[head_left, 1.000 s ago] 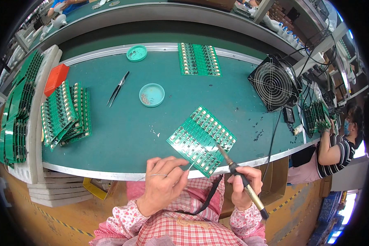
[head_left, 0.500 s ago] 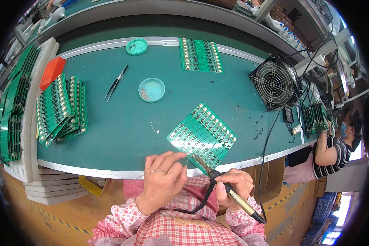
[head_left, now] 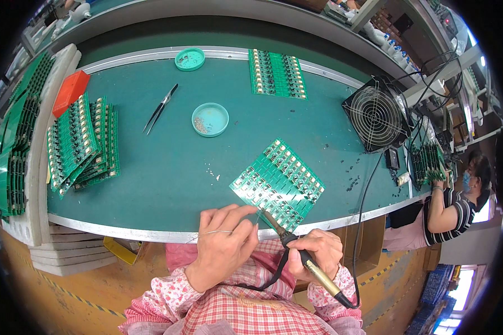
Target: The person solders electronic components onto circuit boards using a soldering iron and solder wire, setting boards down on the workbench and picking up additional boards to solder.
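A green circuit board panel with rows of small parts lies tilted near the table's front edge. My right hand is closed round the handle of a soldering iron. The iron's tip meets the panel's near left part. Beside it, my left hand pinches a thin solder wire, which runs across the fingers toward the iron's tip. Whether wire and tip touch is too small to tell. A black strap hangs beside the iron's handle.
Stacked circuit boards and a red box stand left. Tweezers, two round dishes and another panel lie beyond. At right are a fan, a cable and a co-worker.
The whole view has shifted slightly. The iron's rear end has swung a little toward me; its tip and my left hand stay at about the same part of the panel.
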### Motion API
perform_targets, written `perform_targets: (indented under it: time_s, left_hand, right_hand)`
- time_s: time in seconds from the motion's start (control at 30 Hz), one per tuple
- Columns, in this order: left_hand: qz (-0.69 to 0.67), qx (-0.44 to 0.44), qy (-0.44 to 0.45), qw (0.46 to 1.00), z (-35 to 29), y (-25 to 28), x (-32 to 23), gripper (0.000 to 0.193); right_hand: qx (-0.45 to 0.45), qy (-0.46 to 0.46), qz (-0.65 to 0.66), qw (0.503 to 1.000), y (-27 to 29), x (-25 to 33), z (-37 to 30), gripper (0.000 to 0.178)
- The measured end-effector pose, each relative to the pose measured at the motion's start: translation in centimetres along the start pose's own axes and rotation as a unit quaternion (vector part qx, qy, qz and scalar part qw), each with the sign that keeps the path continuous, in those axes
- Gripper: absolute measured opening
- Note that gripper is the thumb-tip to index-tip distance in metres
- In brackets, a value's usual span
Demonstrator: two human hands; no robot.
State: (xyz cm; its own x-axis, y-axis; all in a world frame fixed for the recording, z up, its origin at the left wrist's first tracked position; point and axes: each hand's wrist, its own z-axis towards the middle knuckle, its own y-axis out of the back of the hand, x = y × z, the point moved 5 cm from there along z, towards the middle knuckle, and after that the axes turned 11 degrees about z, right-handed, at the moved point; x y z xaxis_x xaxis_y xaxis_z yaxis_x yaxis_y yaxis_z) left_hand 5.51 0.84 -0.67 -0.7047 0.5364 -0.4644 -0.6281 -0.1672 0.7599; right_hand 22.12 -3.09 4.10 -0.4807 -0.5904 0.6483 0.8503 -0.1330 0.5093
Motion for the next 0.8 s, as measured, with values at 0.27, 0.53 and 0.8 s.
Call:
perform_targets:
  time_s: [0.27, 0.53, 0.8]
  left_hand:
    - [0.003, 0.007, 0.006, 1.000, 0.2, 0.0, 0.0, 0.015]
    - [-0.008, 0.013, 0.009, 1.000, 0.3, 0.1, 0.0, 0.013]
    - [-0.032, 0.014, 0.015, 0.999, 0.7, 0.4, 0.2, 0.016]
  right_hand:
    - [0.114, 0.088, -0.149, 0.978, -1.1, 1.6, -0.1, 0.014]
    - [0.168, 0.087, -0.171, 0.967, -1.6, 1.8, -0.3, 0.016]
    - [-0.020, -0.057, 0.035, 0.998, 2.2, -0.6, 0.2, 0.007]
